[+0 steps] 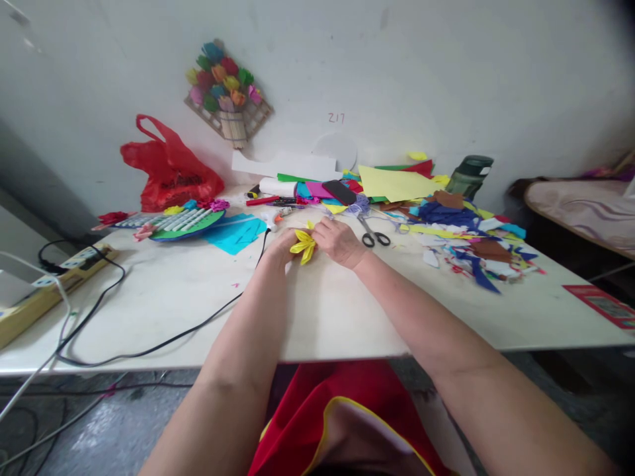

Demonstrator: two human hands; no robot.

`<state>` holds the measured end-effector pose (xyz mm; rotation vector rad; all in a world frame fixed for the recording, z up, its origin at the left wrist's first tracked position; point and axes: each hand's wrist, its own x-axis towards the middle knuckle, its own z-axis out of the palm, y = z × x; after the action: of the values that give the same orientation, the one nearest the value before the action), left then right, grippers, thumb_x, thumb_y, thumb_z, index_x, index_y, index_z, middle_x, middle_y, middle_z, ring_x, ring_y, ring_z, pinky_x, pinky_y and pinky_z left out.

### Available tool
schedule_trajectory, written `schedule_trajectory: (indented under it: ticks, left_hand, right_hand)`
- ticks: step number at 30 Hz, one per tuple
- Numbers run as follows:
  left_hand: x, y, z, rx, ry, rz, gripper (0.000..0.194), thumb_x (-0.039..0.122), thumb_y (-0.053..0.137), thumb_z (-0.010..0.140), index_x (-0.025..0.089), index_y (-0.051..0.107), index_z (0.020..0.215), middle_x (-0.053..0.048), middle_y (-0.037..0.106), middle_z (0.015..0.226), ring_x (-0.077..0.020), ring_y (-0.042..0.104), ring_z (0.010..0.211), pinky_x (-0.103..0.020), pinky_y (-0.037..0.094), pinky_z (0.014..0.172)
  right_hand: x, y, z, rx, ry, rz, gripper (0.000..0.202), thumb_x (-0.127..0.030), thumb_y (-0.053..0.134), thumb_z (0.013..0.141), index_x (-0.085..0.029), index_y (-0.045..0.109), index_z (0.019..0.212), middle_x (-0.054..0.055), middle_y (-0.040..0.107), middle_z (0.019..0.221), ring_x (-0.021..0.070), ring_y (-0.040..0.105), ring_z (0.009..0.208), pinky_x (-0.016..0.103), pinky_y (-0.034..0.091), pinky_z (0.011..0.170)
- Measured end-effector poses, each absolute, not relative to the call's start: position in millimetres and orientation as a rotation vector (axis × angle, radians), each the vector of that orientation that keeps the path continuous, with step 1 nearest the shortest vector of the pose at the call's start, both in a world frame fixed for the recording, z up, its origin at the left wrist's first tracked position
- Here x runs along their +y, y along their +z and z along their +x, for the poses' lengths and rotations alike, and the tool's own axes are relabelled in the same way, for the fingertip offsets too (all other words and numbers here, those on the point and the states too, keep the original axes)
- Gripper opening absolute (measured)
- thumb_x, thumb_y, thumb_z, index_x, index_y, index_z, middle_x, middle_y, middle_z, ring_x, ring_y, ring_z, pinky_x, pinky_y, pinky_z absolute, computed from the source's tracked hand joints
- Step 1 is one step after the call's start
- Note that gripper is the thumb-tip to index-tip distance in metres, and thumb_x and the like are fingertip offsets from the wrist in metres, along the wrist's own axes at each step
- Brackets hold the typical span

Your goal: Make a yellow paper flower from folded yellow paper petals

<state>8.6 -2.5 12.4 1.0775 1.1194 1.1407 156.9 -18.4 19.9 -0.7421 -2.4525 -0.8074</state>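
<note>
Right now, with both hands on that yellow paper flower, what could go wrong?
The yellow paper flower is pinched between the left hand and right hand; too hard a squeeze may crush its petals. The black cable runs beside the left forearm and could snag. The scissors lie just past the right hand, easy to knock.

Yellow paper flower [303, 245] partly hidden between hands; red card [602, 305] cut off by right edge.

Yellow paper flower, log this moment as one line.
yellow paper flower | held by left hand and right hand | above table | scissors beside right hand
</note>
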Motion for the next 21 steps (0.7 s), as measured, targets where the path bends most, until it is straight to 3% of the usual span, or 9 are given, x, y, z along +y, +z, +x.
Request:
schedule_trajectory:
  ticks: [4,15,21]
  left_hand:
    - [-0.9,7.6,4.3,1.052,1.126,1.085,0.019,0.013,0.065,0.063,0.016,0.047,0.055,0.003,0.048,0.046,-0.0093,0.049,0.044,-0.021,0.036,0.044]
    - [0.3,2.6,5.8,1.005,1.095,1.195,0.025,0.021,0.072,0.061,0.015,0.048,0.058,0.005,0.046,0.047,-0.0081,0.049,0.048,-0.020,0.034,0.047]
    - [1.6,0.3,10.9,0.998,1.167,1.128,0.027,0.021,0.071,0.063,0.017,0.044,0.059,0.005,0.045,0.048,-0.0108,0.054,0.055,-0.021,0.037,0.050]
  right_hand:
    - [-15.0,15.7,158.6,-2.462,-0.733,-0.764,0.031,-0.014,0.036,0.092,-0.013,0.065,0.082,0.011,0.059,0.081,0.0213,0.044,0.083,0.033,0.031,0.064]
    - [-6.2,4.6,160.3,-2.344,-0.354,-1.016,0.016,-0.019,0.052,0.085,-0.015,0.068,0.086,0.009,0.062,0.086,0.0209,0.048,0.089,0.031,0.035,0.066]
    - [-6.9,4.3,157.7,-2.335,-0.450,-1.018,0.021,-0.017,0.046,0.087,-0.014,0.065,0.078,0.011,0.060,0.083,0.0221,0.046,0.086,0.032,0.034,0.065]
